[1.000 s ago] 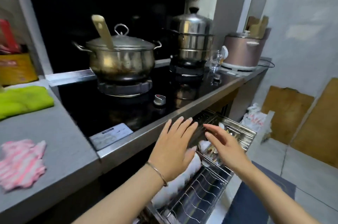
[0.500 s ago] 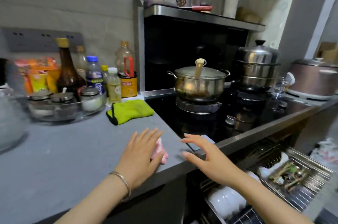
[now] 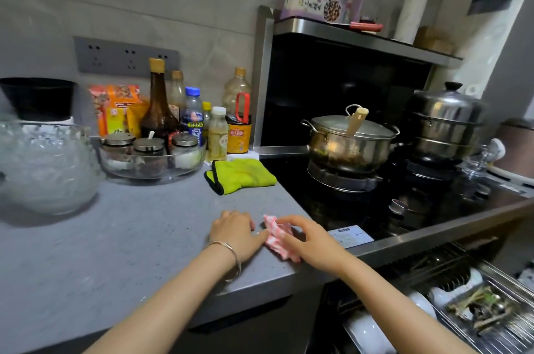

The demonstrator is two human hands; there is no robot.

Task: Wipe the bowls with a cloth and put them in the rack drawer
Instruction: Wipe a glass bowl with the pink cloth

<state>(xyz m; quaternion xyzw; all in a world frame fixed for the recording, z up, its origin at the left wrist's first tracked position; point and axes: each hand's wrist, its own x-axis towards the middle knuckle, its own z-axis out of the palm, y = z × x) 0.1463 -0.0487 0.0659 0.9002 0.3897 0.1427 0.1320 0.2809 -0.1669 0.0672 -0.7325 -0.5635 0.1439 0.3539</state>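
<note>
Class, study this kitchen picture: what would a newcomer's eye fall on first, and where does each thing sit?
First, the hands at the front edge of the counter: the right hand pinches a crumpled pink-and-white cloth, and the left hand rests against it. Behind them lies a lime-green mitt, with a steel pot on the hob to its right. At lower right the rack drawer stands open, with white bowls inside.

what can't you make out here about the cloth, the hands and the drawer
Head view only.
pink cloth: partly covered by the right hand gripping it.
left hand: curled fingers hide whether it holds the cloth.
rack drawer: cut off by bottom and right edges, so the bowls cannot be counted.
</note>
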